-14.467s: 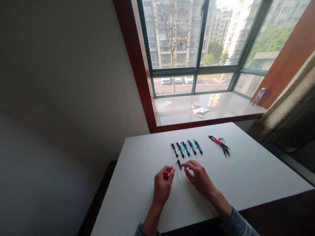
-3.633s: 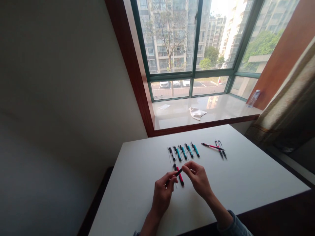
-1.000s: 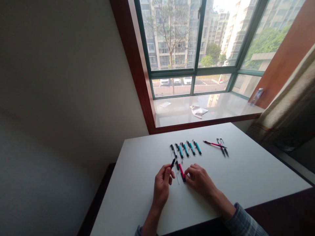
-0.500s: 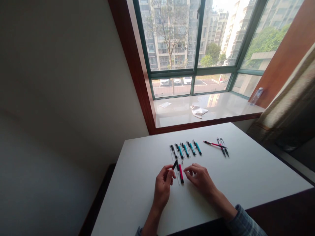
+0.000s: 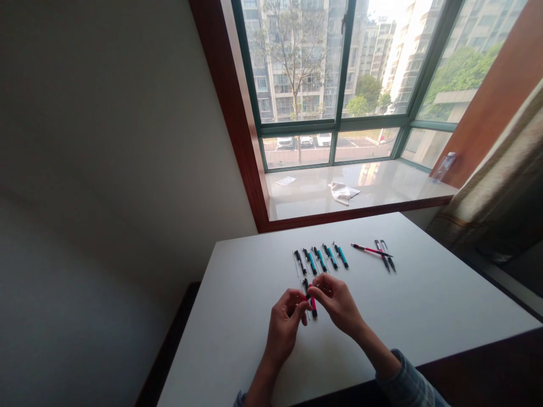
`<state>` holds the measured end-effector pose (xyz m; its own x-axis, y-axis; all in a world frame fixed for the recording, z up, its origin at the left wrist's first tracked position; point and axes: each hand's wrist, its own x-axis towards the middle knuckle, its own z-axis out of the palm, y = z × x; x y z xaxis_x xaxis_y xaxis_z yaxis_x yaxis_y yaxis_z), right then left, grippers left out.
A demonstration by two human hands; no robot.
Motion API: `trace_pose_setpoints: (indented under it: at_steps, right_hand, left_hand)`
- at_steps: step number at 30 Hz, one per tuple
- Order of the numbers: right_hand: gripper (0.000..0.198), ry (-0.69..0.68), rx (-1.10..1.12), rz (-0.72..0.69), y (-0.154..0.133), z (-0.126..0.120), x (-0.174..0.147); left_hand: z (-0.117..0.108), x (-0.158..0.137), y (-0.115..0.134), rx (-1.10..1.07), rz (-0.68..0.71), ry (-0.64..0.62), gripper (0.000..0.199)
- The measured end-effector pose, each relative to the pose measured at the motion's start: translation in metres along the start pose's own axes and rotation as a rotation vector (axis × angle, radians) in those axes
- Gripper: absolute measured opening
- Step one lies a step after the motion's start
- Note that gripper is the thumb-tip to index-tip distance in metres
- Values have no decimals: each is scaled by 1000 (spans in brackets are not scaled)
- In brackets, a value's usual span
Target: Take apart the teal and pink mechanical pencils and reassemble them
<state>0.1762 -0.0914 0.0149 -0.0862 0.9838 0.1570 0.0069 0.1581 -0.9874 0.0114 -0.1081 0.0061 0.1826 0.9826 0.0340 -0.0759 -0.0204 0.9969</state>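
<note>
Table (image 5: 224, 339), white and plain, spreads below the window sill (image 5: 297, 204), its far edge close against the sill's dark red trim (image 5: 322, 220). Over the middle of the surface, toward the near edge, the two hands meet. The left hand (image 5: 284, 322) is curled, thumb and fingertips narrowed on a short red-and-black pen piece (image 5: 307, 297); the right hand (image 5: 337, 299) pinches at that piece's other end between thumb and forefinger.

Nearer the far edge lies a row of five dismantled pens (image 5: 319, 259), four teal and black, the leftmost black and pale. They lie roughly parallel, long axes running from the far edge toward the near one, thin rods beside them. Near the far right corner are three whole pens: a red-and-black pen (image 5: 371, 250) lies across two dark pens (image 5: 384, 263), its point toward the right edge, theirs toward the near edge.

Below the hands, a red tube (image 5: 314, 307) rests on the surface, black end toward the near edge, with a black clip part (image 5: 306, 283) just to its left.

The held piece is raised above the surface, its long axis slanting from the left hand up toward the far right corner; fingers cover both ends. Any lettering on the barrels is too small to read.
</note>
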Motion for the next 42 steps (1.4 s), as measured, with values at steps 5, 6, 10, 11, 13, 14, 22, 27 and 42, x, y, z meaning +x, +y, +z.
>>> trace_pose_setpoints:
  at_steps: [5, 6, 10, 11, 13, 14, 22, 27, 42]
  right_hand:
    - [28, -84, 100, -16, -6, -6, 1]
    - [26, -94, 115, -14, -6, -6, 1]
    - [28, -72, 103, -18, -10, -4, 1]
    - [30, -60, 79, -33, -11, -3, 1]
    - [31, -40, 30, -69, -14, 0, 0]
    - [31, -33, 8, -84, -15, 2, 0]
    - [56, 3, 119, -45, -13, 6, 1]
    - [69, 5, 77, -54, -12, 6, 1]
    - [52, -76, 30, -107, -19, 9, 3]
  left_hand:
    - [-1, -1, 0, -37, -18, -64, 40]
    - [-1, -1, 0, -41, -9, -78, 40]
    - [-1, 0, 1, -21, 37, -109, 37]
    - [-1, 0, 1, -13, 45, -110, 36]
    - [-1, 0, 2, -4, 52, -107, 36]
    - [-1, 0, 2, -4, 51, -102, 36]
    - [-1, -1, 3, -18, 81, -86, 30]
    - [-1, -2, 3, -8, 65, -73, 30]
    - [-1, -4, 9, 23, 75, -27, 32]
